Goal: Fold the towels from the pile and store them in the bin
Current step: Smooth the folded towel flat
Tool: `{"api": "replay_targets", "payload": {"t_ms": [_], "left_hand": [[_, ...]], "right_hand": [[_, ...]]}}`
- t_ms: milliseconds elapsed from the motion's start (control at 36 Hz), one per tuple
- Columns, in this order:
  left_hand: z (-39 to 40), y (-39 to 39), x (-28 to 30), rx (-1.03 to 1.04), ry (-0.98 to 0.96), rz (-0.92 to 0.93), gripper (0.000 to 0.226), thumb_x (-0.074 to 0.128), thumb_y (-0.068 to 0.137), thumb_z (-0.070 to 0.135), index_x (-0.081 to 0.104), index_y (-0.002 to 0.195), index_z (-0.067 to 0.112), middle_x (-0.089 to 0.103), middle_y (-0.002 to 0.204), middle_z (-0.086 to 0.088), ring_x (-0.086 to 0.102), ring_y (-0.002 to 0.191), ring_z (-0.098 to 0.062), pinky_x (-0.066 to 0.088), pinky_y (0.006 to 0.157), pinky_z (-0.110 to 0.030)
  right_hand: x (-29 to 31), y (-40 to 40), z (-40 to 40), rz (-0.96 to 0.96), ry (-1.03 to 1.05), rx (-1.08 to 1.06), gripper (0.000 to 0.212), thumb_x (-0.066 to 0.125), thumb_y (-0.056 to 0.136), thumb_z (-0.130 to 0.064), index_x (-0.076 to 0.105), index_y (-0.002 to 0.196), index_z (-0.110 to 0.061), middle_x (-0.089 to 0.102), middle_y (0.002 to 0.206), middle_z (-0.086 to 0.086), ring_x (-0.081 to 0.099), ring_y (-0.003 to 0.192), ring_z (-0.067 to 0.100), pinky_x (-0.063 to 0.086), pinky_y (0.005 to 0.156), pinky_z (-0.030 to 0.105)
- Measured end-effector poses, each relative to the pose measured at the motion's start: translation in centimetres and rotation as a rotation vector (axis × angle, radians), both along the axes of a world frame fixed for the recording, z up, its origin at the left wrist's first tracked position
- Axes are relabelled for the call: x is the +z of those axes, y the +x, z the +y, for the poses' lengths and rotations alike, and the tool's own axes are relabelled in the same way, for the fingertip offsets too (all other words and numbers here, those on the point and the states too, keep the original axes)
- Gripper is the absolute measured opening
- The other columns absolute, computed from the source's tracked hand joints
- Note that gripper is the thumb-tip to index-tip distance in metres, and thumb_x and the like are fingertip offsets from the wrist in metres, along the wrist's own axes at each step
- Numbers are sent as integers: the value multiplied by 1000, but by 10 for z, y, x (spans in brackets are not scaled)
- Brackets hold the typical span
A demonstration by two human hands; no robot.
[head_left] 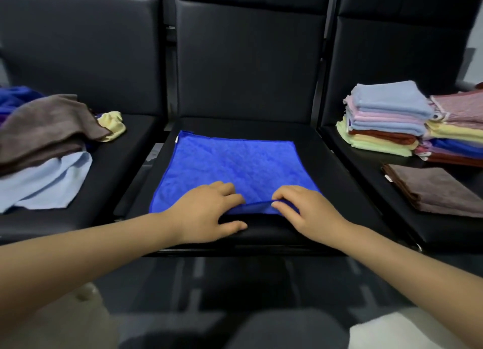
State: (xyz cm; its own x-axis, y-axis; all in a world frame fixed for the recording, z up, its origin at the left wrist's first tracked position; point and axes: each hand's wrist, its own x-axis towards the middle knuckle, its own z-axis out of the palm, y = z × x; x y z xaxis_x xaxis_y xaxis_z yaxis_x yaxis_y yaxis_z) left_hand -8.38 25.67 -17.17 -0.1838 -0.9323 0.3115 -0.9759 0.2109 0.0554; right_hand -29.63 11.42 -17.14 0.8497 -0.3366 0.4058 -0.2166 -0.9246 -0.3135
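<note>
Here, a blue towel is spread flat on the middle seat; its near edge is pinched and lifted by the left hand and right hand.

blue towel flat on middle seat | left hand, right hand pinch near edge

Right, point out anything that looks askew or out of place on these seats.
Little stands out. The bright blue microfibre towel lies flat on the middle black seat, except its near edge, lifted where the left hand and right hand pinch it. No bin is visible.
</note>
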Motion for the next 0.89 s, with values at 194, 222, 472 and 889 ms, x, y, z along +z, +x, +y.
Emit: {"api": "replay_targets", "payload": {"t_ms": [194,222,472,889], "left_hand": [[-8,23,16,169,-18,-25,35,31,98,42,59,104,21,68,94,3,61,86,-24,41,65,-32],[-8,30,20,191,-27,-45,35,33,98,45,59,103,22,68,91,3,61,85,-23,38,64,-31],[-5,90,34,253,130,120,30,54,89,52,61,75,26,58,64,8,52,62,-9,40,62,-31],[15,73,44,254,473,761,42,53,89,40,64,98,0,66,103,-19,60,88,-17,46,95,-45]], "right_hand": [[22,-9,-22,371,-38,-31,21,59,92,-48,58,89,-27,53,71,-10,45,65,10,37,65,29],[24,-13,-28,386,0,-54,20,61,92,-44,54,83,-28,48,66,-8,43,62,10,36,65,31],[27,-28,-47,-71,624,-192,26,69,89,-16,62,64,-16,53,54,-14,45,53,-4,34,56,14],[29,-16,-40,-91,905,-378,24,57,98,-25,73,94,-8,75,92,6,68,80,15,49,74,27]]}}
